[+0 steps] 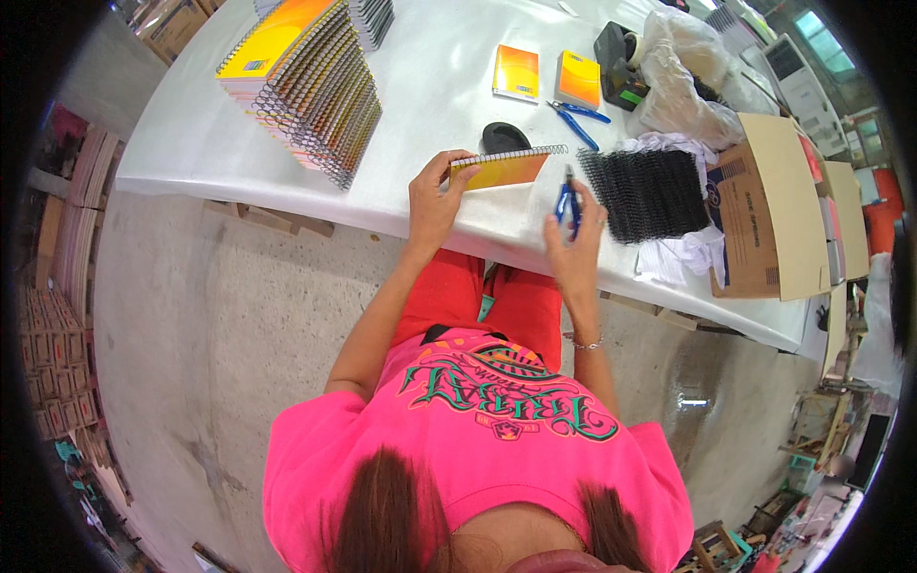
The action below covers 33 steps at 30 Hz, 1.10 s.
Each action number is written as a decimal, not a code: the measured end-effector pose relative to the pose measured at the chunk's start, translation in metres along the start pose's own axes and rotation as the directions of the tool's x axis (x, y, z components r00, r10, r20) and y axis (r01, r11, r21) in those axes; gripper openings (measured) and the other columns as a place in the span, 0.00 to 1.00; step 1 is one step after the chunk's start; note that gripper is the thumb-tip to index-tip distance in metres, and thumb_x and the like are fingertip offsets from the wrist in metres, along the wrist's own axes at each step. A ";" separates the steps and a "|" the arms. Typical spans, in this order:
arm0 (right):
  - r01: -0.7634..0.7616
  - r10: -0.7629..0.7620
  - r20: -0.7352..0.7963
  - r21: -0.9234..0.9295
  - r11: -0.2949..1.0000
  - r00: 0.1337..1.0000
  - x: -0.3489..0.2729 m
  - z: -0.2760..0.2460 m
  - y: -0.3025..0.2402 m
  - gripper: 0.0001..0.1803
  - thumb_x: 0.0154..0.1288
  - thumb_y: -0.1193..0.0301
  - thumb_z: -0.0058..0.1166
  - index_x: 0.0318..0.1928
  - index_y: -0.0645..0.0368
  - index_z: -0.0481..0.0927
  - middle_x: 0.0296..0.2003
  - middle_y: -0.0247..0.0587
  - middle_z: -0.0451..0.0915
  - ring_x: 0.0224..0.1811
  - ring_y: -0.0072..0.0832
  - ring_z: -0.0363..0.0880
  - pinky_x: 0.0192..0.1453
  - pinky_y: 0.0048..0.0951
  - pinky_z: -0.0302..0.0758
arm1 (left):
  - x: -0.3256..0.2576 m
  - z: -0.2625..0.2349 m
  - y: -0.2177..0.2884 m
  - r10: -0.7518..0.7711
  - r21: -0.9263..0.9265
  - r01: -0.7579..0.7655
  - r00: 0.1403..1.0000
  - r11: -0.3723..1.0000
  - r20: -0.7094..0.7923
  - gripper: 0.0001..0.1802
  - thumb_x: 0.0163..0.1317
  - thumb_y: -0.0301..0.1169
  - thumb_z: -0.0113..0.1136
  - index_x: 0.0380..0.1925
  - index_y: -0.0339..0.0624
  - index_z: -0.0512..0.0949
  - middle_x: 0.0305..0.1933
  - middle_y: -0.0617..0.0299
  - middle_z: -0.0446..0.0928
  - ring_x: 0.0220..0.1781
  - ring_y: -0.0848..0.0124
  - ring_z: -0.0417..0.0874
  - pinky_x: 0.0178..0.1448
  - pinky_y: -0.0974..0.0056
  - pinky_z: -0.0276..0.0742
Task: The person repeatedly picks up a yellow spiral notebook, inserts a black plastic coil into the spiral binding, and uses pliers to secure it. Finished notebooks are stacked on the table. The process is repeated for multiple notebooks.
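My left hand (439,196) grips the left end of a small orange and yellow spiral notebook (501,173), tilted above the table's near edge. Its wire coil runs along the upper side and sticks out past the right end. Closed round blue-handled pliers (569,205), my right hand (577,244) is just right of the notebook, the tool's tip pointing up near the coil's end. Behind the notebook is a round black dish-like object (505,137). A pile of black spiral coils (645,194) lies to the right of the pliers.
Tall stacks of spiral notebooks (315,95) stand at the left of the white table (181,143). Two small orange booklets (517,73), a second blue pair of pliers (577,123) and a black tape dispenser (621,65) lie farther back. An open cardboard box (750,224) stands at the right.
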State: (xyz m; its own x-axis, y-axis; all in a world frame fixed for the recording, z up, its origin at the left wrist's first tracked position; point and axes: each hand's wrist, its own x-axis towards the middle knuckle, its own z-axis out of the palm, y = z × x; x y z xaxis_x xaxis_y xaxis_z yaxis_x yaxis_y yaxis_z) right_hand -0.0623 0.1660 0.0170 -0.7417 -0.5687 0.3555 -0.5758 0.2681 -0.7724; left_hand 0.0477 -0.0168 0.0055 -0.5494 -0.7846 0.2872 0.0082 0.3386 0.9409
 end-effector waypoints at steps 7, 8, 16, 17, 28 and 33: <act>0.143 -0.160 0.113 0.148 0.979 0.981 -0.015 0.031 -0.053 0.37 0.53 0.71 0.66 0.65 0.56 0.71 0.53 0.52 0.72 0.52 0.45 0.75 0.57 0.42 0.72 | -0.003 0.004 -0.007 -0.045 -0.142 0.046 0.999 0.989 0.012 0.11 0.65 0.27 0.63 0.45 0.36 0.82 0.36 0.59 0.86 0.36 0.79 0.82 0.39 0.71 0.77; 0.183 -0.197 0.126 0.114 0.977 0.972 -0.017 0.036 -0.051 0.36 0.53 0.70 0.66 0.65 0.55 0.72 0.54 0.52 0.72 0.52 0.46 0.75 0.57 0.42 0.72 | -0.003 0.004 -0.009 -0.052 -0.147 0.054 0.998 0.988 0.018 0.11 0.66 0.26 0.62 0.46 0.36 0.82 0.36 0.59 0.86 0.36 0.80 0.82 0.39 0.72 0.77; 0.284 -0.277 0.149 -0.031 0.958 0.949 -0.021 0.051 -0.048 0.39 0.52 0.67 0.66 0.67 0.51 0.72 0.56 0.53 0.72 0.54 0.47 0.75 0.58 0.43 0.71 | -0.004 -0.001 -0.010 -0.082 -0.177 0.091 0.995 0.980 0.058 0.14 0.68 0.19 0.52 0.51 0.33 0.81 0.38 0.58 0.86 0.38 0.79 0.84 0.39 0.73 0.79; 0.280 -0.274 0.144 -0.021 0.960 0.951 -0.021 0.051 -0.047 0.38 0.52 0.67 0.66 0.67 0.51 0.72 0.56 0.53 0.72 0.54 0.47 0.75 0.58 0.43 0.71 | -0.004 -0.001 -0.009 -0.088 -0.174 0.098 0.994 0.980 0.067 0.14 0.68 0.19 0.51 0.51 0.32 0.80 0.40 0.57 0.86 0.41 0.77 0.85 0.42 0.72 0.81; 0.263 -0.266 0.113 0.039 0.964 0.957 -0.021 0.052 -0.046 0.35 0.54 0.70 0.66 0.65 0.54 0.74 0.54 0.54 0.74 0.54 0.48 0.76 0.57 0.43 0.75 | -0.006 -0.002 0.000 -0.076 -0.082 0.080 0.996 0.993 0.051 0.13 0.69 0.22 0.54 0.50 0.32 0.81 0.41 0.55 0.87 0.39 0.79 0.84 0.41 0.73 0.80; 0.191 -0.205 0.152 0.102 0.976 0.967 -0.021 0.047 -0.052 0.33 0.55 0.72 0.65 0.64 0.54 0.75 0.53 0.53 0.75 0.52 0.47 0.79 0.52 0.41 0.78 | -0.009 0.000 -0.006 -0.038 -0.038 0.039 0.999 0.999 0.008 0.13 0.67 0.21 0.55 0.49 0.33 0.82 0.39 0.56 0.88 0.36 0.79 0.84 0.38 0.72 0.79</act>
State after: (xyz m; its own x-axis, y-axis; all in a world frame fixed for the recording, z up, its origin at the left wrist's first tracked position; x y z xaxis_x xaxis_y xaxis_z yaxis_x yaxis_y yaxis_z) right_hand -0.0004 0.1271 0.0251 -0.5471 -0.7230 0.4219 -0.6687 0.0742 -0.7398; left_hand 0.0528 -0.0117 -0.0030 -0.5564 -0.7927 0.2493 0.0184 0.2881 0.9574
